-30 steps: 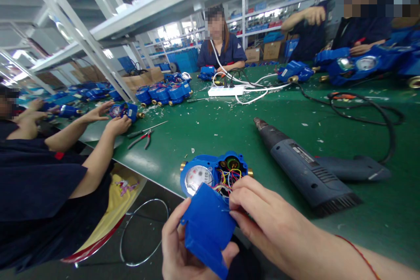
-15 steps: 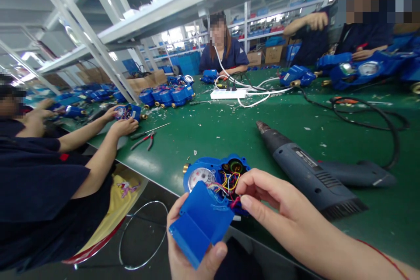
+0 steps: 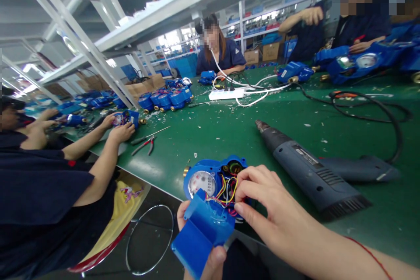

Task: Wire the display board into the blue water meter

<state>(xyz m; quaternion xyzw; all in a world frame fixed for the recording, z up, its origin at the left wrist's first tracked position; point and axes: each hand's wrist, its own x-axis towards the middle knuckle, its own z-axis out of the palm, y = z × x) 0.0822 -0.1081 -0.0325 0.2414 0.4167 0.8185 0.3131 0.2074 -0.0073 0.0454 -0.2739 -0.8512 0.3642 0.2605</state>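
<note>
A blue meter body [image 3: 202,165] with a round dial [image 3: 202,184] lies at the near edge of the green table. Its right compartment is uncovered and shows yellow, red and white wires [image 3: 226,190]. My left hand [image 3: 215,262] grips a blue plastic cover [image 3: 197,240] in front of the meter, fingers behind it and thumb at its lower edge. Wires run between cover and compartment. At the compartment's right side, my right hand [image 3: 262,197] has its fingers bent together at the wires; what lies between the fingertips is hidden.
A heat gun [image 3: 308,170] lies on the right, its black cable [image 3: 390,127] curving behind. Red-handled pliers [image 3: 144,144] and a screwdriver [image 3: 151,134] lie left. Farther back are a white power strip [image 3: 226,94] and blue meters [image 3: 167,98]. Other people sit around the table [image 3: 216,127].
The cover in my left hand has moved slightly down and away from the dial, showing more of it. My right fingers have shifted a little and curled more at the compartment.
</note>
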